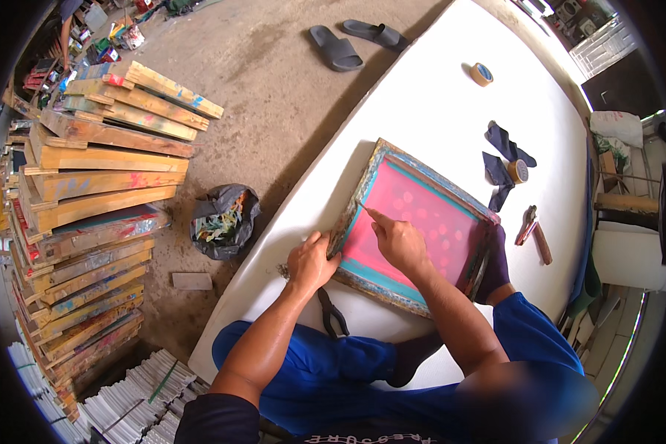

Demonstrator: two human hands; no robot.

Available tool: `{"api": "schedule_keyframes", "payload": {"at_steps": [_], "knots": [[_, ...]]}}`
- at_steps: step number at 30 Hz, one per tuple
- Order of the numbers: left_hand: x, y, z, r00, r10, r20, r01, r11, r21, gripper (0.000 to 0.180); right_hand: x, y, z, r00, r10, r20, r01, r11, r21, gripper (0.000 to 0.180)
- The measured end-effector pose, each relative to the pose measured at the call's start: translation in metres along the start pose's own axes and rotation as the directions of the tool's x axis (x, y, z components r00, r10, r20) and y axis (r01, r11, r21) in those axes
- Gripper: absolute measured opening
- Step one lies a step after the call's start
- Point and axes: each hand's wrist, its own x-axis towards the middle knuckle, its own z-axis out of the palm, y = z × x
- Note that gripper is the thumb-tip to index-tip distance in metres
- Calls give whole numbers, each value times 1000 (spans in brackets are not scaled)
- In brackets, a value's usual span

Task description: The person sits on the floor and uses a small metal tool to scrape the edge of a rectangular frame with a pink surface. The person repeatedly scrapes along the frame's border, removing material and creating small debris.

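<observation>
Though mesh (440,226) is pink, frame (436,181) looks paint-stained.

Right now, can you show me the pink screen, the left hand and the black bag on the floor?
Pink screen (441,225): head view, on its pink mesh.
Left hand (311,264): head view, on the back of the hand.
Black bag (250,213): head view, on its right side.

We can make out one line of pale block capitals (370,438) across the front of the dark shirt (216,423), at the lower edge.
</observation>
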Motion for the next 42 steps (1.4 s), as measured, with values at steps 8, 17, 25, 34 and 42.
{"api": "schedule_keyframes", "payload": {"at_steps": [8,17,25,34,42], "knots": [[0,2,-3,999,-32,31,32,999,14,48,7,2,-3,998,61,0,-61,997,56,36],[1,2,-2,1000,-11,20,11,1000,-3,48,9,-11,-12,996,77,51,-77,997,-14,36],[2,-6,6,999,53,11,-54,998,31,50,15,-44,-6,976,144,161,-80,934,-348,41],[2,-6,2,998,58,14,-58,998,2,47,12,-23,-2,982,146,118,-158,982,102,41],[4,-7,6,997,73,9,-73,997,-2,46,12,16,16,990,109,90,-131,943,306,41]]}}
